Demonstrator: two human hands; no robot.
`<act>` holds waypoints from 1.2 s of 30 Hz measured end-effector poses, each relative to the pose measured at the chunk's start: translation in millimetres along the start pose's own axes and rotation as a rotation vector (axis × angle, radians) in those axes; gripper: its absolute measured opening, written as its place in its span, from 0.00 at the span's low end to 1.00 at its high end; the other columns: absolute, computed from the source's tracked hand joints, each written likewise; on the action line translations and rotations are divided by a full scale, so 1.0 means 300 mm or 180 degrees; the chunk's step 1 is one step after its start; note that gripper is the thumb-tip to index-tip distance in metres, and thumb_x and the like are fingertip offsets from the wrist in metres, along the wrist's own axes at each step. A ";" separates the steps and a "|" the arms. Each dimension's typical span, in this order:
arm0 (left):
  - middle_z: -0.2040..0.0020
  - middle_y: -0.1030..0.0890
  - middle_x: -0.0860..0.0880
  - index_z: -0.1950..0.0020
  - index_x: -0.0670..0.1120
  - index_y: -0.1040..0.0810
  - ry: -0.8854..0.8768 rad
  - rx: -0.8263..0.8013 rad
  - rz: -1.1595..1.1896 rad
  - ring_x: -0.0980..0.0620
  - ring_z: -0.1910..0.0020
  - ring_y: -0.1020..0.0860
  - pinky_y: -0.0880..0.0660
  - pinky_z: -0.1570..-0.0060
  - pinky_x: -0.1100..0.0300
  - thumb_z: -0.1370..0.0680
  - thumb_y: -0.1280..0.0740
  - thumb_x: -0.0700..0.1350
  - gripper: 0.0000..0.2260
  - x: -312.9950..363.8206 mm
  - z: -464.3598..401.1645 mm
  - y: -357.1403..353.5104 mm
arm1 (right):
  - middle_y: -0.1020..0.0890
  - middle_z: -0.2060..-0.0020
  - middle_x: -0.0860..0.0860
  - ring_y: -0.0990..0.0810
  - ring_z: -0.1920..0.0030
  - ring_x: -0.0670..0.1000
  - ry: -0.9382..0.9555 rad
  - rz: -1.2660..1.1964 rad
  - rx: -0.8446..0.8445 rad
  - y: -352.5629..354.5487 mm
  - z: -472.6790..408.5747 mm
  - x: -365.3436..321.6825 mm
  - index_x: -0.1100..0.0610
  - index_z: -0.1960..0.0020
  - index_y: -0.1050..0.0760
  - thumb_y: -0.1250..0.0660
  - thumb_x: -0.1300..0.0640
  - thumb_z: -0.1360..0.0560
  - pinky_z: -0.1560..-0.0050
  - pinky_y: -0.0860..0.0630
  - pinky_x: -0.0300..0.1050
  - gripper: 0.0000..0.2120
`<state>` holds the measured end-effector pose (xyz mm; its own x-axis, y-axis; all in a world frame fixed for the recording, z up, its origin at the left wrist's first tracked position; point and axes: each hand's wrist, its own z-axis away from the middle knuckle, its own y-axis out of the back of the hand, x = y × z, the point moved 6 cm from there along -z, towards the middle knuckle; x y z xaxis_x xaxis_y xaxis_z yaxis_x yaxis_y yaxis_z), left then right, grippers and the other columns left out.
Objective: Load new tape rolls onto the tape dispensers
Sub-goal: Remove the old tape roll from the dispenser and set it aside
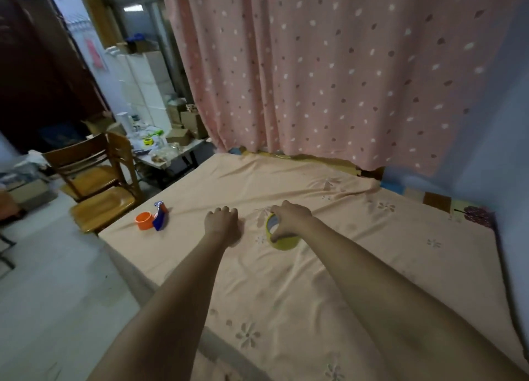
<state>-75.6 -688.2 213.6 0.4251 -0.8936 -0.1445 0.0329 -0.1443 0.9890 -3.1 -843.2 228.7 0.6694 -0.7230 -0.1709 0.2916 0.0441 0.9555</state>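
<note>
Both bare arms reach forward over a bed (286, 280) covered in a peach sheet with a flower pattern. The right hand (290, 219) is on a yellow tape roll (282, 237) that sits on the sheet; its grip is closed around the roll, fingers curled over the far rim and the thumb down on the near side. The left hand (223, 224) rests knuckles-up on the sheet just left of the roll, fingers curled under; its grip holds nothing that can be seen. Further left, near the bed's edge, an orange and blue tape dispenser (156, 217) lies on the sheet, well apart from both hands. A wooden chair (94, 180) stands on the floor beside that edge, and a pink spotted curtain (329, 65) hangs behind the bed
</note>
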 end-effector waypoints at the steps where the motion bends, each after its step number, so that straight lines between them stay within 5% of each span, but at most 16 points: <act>1: 0.39 0.23 0.43 0.38 0.44 0.27 0.0047 -0.0030 0.0002 0.42 0.39 0.26 0.31 0.43 0.52 0.24 0.39 0.50 0.17 -0.083 0.005 -0.009 | 0.29 0.37 0.55 0.25 0.38 0.59 0.0024 -0.0001 0.0025 -0.002 -0.021 -0.074 0.51 0.32 0.33 0.27 0.39 0.35 0.50 0.29 0.47 0.36; 9: 0.42 0.23 0.43 0.38 0.43 0.27 0.0388 -0.0039 -0.0077 0.43 0.43 0.24 0.29 0.53 0.55 0.27 0.36 0.43 0.17 -0.750 0.093 -0.044 | 0.27 0.38 0.55 0.24 0.40 0.59 0.0271 -0.0078 0.0038 -0.031 -0.235 -0.726 0.52 0.33 0.30 0.29 0.39 0.37 0.45 0.24 0.50 0.36; 17: 0.44 0.21 0.44 0.43 0.45 0.24 0.0953 -0.0100 -0.0178 0.43 0.43 0.24 0.28 0.47 0.51 0.28 0.36 0.44 0.14 -1.345 0.204 -0.115 | 0.25 0.43 0.54 0.23 0.43 0.58 0.0723 -0.0103 0.0133 -0.037 -0.436 -1.292 0.52 0.39 0.27 0.31 0.42 0.36 0.54 0.28 0.45 0.27; 24: 0.46 0.20 0.45 0.45 0.47 0.23 0.1256 -0.0097 -0.0065 0.42 0.46 0.22 0.27 0.51 0.53 0.26 0.36 0.48 0.11 -1.661 0.151 -0.178 | 0.26 0.40 0.55 0.24 0.40 0.60 0.1031 -0.0030 0.0013 -0.082 -0.673 -1.590 0.50 0.33 0.31 0.31 0.41 0.37 0.48 0.25 0.48 0.34; 36: 0.46 0.21 0.42 0.46 0.43 0.25 0.1582 -0.0373 -0.0054 0.41 0.47 0.22 0.25 0.51 0.53 0.27 0.37 0.44 0.11 -2.154 -0.273 -0.244 | 0.25 0.46 0.53 0.23 0.44 0.59 0.1623 -0.0069 -0.0055 -0.017 -1.298 -2.005 0.52 0.38 0.29 0.30 0.38 0.35 0.56 0.28 0.48 0.31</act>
<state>-278.6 -65.5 237.2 0.8015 -0.5772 -0.1562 0.1327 -0.0831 0.9877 -141.1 -140.1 233.0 0.9101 -0.2957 -0.2904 0.3175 0.0472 0.9471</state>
